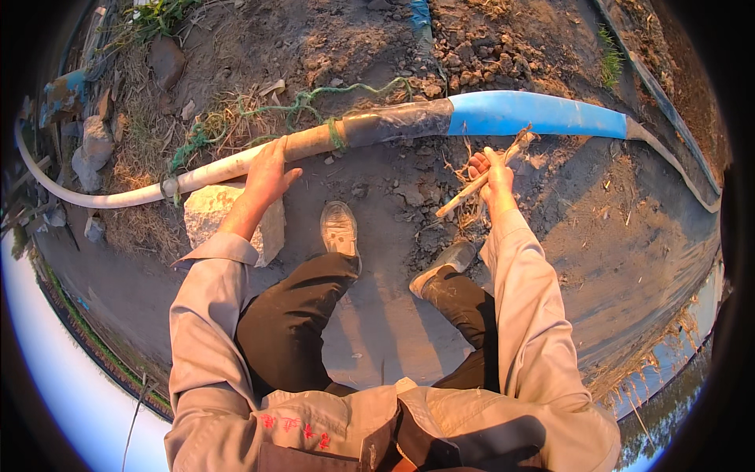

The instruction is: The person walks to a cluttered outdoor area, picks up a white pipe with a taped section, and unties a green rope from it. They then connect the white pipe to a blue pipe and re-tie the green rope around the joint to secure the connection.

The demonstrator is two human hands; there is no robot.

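A long hose [216, 171] bends across the far side of my feet, pale on the left, then tan, then wrapped in dark plastic, then a wider blue section [535, 114]. My left hand [266, 177] is closed over its pale part, thumb held out to the right. In my right hand [497, 182] is a dry stalk [462, 198] with thin twiggy ends, gripped just on my side of the blue section. Green twine [336, 135] is looped around the tan part and trails in a tangle over the soil beyond.
A large pale rock [206, 216] lies under the hose by my left forearm. More stones [96, 143] are at the far left. Broken clods [499, 59] cover the ground beyond the hose, with a blue flattened hose [421, 20] at the far edge.
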